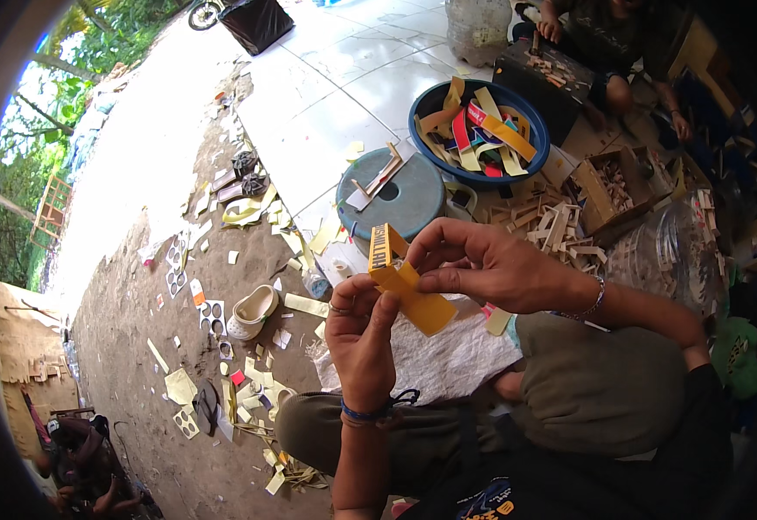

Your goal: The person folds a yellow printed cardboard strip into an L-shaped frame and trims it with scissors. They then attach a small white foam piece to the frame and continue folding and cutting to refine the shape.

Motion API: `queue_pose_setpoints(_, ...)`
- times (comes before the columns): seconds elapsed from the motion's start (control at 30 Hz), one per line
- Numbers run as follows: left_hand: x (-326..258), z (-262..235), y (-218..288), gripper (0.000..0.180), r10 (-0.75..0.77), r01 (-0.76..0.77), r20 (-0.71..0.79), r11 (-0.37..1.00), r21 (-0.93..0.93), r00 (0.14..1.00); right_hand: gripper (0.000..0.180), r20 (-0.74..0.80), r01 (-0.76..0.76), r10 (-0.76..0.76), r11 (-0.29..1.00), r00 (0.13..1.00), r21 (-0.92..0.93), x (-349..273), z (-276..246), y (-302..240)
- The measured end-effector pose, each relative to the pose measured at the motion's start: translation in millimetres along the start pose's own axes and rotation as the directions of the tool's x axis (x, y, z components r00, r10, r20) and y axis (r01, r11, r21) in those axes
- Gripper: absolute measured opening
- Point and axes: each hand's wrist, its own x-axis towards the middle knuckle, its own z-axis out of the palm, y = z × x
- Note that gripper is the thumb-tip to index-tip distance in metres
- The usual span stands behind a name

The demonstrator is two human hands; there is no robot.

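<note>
Both of my hands hold a yellow strip (pixel 429 314), printed with dark lettering on its upper part and bent into a folded shape. My left hand (pixel 361 347) pinches its left side between thumb and fingers. On the other side, my right hand (pixel 491 267) has thumb and fingertips closed on the strip near its top. Whether anything lies inside the fold is hidden by my fingers. Just beyond my hands stands a round blue-grey stool (pixel 387 217), bearing a small angular wooden piece (pixel 380 178). A white cloth (pixel 422 364) lies beneath my hands.
A blue basin (pixel 482 179) holds many coloured strips. To its right are loose wooden pieces (pixel 559 232) and a cardboard box (pixel 593 195) of small bits. Another person's hand (pixel 550 28) is by a black box (pixel 526 78). A pale clog (pixel 253 312) and scraps litter the dirt ground.
</note>
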Motion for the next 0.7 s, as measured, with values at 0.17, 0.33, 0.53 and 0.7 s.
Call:
queue_pose_setpoints(0.17, 0.3, 0.5, -0.4, 0.030, 0.002, -0.002, -0.008, 1.000, 0.000, 1.000, 0.029, -0.008, -0.004, 0.004, 1.000, 1.000, -0.028, -0.1, 0.5, -1.6)
queue_pose_setpoints(0.33, 1.7, 2.9, -0.2, 0.030, 0.010, -0.008, -0.041, 0.999, 0.039, 0.999, 0.034, -0.022, 0.011, -0.013, 0.994, 1.000, -0.111, -1.3, 0.9, -3.4)
queue_pose_setpoints(0.53, 1.0, 4.8, -0.8, 0.030, 0.034, -0.033, -0.020, 0.998, 0.057, 0.999, 0.041, -0.002, 0.031, -0.033, 0.963, 0.999, -0.268, -0.9, -0.3, -3.7)
queue_pose_setpoints(0.7, 1.3, 1.2, -0.8, 0.033, -0.020, 0.019, 0.011, 0.996, 0.089, 1.000, 0.043, -0.033, 0.065, -0.082, 0.933, 0.996, -0.355, -1.6, -0.1, -4.9)
